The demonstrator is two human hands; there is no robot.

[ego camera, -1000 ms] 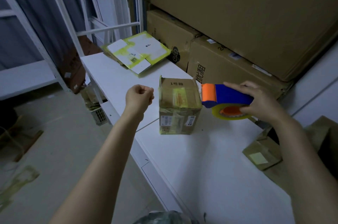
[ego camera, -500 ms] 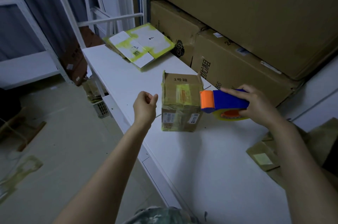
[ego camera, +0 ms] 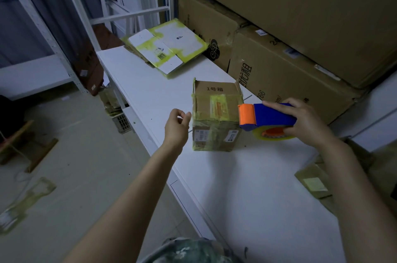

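The taped box (ego camera: 216, 116) on the table (ego camera: 247, 187) hides its contents. The right hand (ego camera: 305, 123) grips a tape dispenser (ego camera: 270, 115) against it; the left hand (ego camera: 177, 128) is just beside, loosely curled and empty.

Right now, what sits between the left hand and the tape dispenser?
Only the small taped box, seen in the head view, separates left hand from tape dispenser.

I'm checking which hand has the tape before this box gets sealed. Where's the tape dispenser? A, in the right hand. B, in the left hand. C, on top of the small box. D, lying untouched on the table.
A: the right hand grips the blue and orange tape dispenser beside the small box, while the left hand holds nothing.
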